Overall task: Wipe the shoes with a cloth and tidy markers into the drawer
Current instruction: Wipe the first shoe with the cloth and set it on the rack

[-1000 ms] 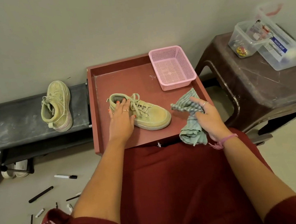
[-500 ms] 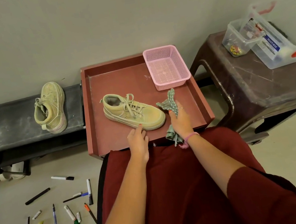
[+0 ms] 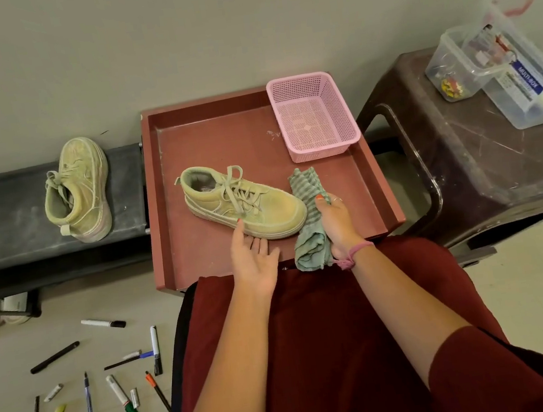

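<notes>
Nearest, at seven o'clock, the markers point(image 3: 122, 393) lie scattered on the floor, none tidied yet. The left hand point(image 3: 253, 260), grip open, touches the shoe point(image 3: 245, 202) in the drawer point(image 3: 159, 200); the right hand point(image 3: 334, 221) grips the cloth point(image 3: 306, 194). At ten o'clock, the second shoe point(image 3: 78, 189) looks dusty.
</notes>
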`<state>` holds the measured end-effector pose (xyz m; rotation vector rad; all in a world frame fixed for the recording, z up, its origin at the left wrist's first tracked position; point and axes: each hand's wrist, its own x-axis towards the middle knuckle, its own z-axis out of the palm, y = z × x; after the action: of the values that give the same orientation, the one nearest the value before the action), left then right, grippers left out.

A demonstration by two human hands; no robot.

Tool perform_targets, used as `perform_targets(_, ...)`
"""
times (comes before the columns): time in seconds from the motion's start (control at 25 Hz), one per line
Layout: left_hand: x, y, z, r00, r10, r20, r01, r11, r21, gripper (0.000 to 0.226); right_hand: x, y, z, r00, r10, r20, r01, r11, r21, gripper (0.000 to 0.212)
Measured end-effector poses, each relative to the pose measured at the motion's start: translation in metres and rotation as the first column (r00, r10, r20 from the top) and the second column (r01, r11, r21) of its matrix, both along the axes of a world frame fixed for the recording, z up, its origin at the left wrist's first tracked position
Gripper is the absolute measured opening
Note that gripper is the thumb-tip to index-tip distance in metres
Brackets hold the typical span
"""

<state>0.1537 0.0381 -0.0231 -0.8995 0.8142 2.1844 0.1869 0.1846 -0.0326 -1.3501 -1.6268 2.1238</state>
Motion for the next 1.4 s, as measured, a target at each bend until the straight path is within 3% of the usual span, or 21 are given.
perform_targets(0.12, -0.005, 0.002, 0.004, 1.0, -0.02, 0.008, 0.02, 0.999, -0.038, 0.073, 0.001, 0.001, 0.016, 0.994, -0.033, -0.107, 0.024, 0.996, -0.081, 0.023)
perform_targets(0.28, -0.01, 0.004, 0.015, 0.995, 0.091, -0.038, -0.09, 0.996, 0.028, 0.033, 0.0, -0.004, 0.04, 0.984, -0.041, -0.173, 0.013, 0.988, -0.155, 0.023)
perform_targets(0.4, -0.014, 0.006, 0.029, 0.988, 0.1, -0.119, -0.103, 0.994, -0.024, 0.033, 0.004, -0.006, 0.056, 0.978, 0.007, -0.207, -0.039, 0.988, -0.15, 0.02)
perform_targets(0.48, -0.015, 0.005, 0.035, 0.978, 0.088, -0.187, -0.101, 0.993, -0.059, 0.038, 0.012, -0.001, 0.063, 0.98, 0.01, -0.2, -0.019, 0.999, -0.039, 0.027)
perform_targets(0.56, -0.014, 0.001, 0.043, 0.97, 0.077, -0.228, -0.101, 0.99, -0.097, 0.038, 0.021, 0.001, 0.07, 0.987, 0.052, -0.155, -0.004, 0.955, 0.296, 0.037)
perform_targets(0.68, -0.006, -0.005, 0.053, 0.972, 0.055, -0.228, -0.087, 0.988, -0.131, 0.032, 0.031, -0.036, 0.083, 0.931, 0.348, -0.108, -0.154, 0.643, 0.75, 0.053)
perform_targets(0.72, -0.001, -0.006, 0.056, 0.975, 0.039, -0.218, -0.072, 0.987, -0.145, 0.025, 0.036, -0.053, 0.08, 0.875, 0.484, -0.034, -0.226, 0.469, 0.854, 0.055)
perform_targets(0.76, 0.003, -0.009, 0.058, 0.978, 0.017, -0.206, -0.053, 0.984, -0.173, 0.016, 0.042, -0.069, 0.072, 0.824, 0.556, 0.106, -0.272, 0.224, 0.936, 0.056)
perform_targets(0.8, 0.008, -0.012, 0.06, 0.982, 0.001, -0.19, -0.04, 0.978, -0.203, 0.014, 0.049, -0.08, 0.064, 0.8, 0.542, 0.257, -0.269, -0.057, 0.961, 0.053)
perform_targets(0.84, 0.012, -0.015, 0.06, 0.985, -0.005, -0.171, -0.034, 0.975, -0.219, 0.017, 0.054, -0.083, 0.056, 0.806, 0.479, 0.348, -0.247, -0.261, 0.933, 0.051)
perform_targets(0.88, 0.016, -0.018, 0.061, 0.987, -0.006, -0.16, -0.029, 0.976, -0.216, 0.018, 0.057, -0.081, 0.053, 0.816, 0.437, 0.378, -0.227, -0.359, 0.905, 0.05)
perform_targets(0.96, 0.018, -0.02, 0.065, 0.989, -0.004, -0.151, -0.025, 0.982, -0.187, 0.015, 0.058, -0.075, 0.054, 0.84, 0.397, 0.371, -0.188, -0.428, 0.884, 0.05)
perform_targets(1.08, 0.021, -0.019, 0.072, 0.989, 0.003, -0.147, -0.025, 0.989, -0.147, 0.01, 0.053, -0.072, 0.057, 0.872, 0.359, 0.332, -0.155, -0.44, 0.884, 0.048)
perform_targets(1.16, 0.025, -0.019, 0.075, 0.988, -0.006, -0.153, -0.013, 0.993, -0.12, 0.011, 0.051, -0.073, 0.06, 0.894, 0.35, 0.28, -0.153, -0.349, 0.925, 0.049)
perform_targets(1.28, 0.028, -0.022, 0.073, 0.989, -0.002, -0.145, -0.011, 0.996, -0.088, 0.023, 0.047, -0.063, 0.066, 0.875, 0.442, 0.196, -0.151, -0.135, 0.979, 0.054)
perform_targets(1.4, 0.027, -0.03, 0.068, 0.992, 0.007, -0.128, -0.018, 0.996, -0.085, 0.019, 0.043, -0.05, 0.074, 0.804, 0.585, 0.108, -0.301, 0.245, 0.922, 0.068)
